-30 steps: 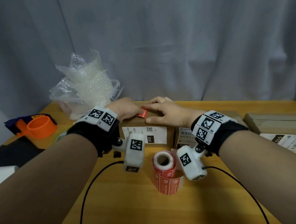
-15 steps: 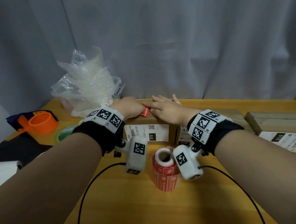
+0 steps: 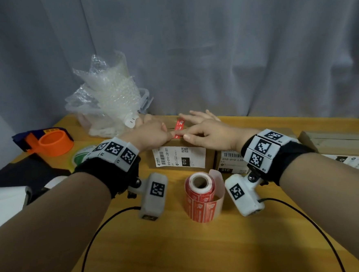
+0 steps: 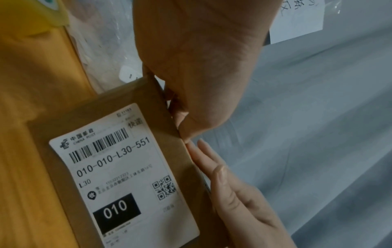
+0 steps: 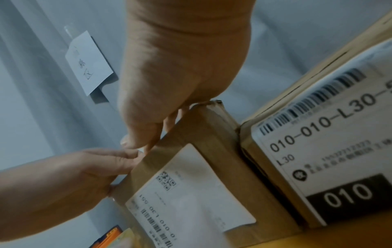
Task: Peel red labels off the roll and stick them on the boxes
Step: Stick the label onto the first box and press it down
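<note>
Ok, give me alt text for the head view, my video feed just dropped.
Both hands work a red label onto the top of a cardboard box: the left hand holds its near end, the right hand presses with straight fingers. A roll of red labels stands on the wooden table in front.

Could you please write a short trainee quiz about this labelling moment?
1. True or false: the red label lies on top of the cardboard box.
2. Which hand has straight fingers on the label? A) left hand B) right hand
3. Fill in: the label roll stands on the ____, nearer the person than the box.

Key: 1 true; 2 B; 3 table.
</note>
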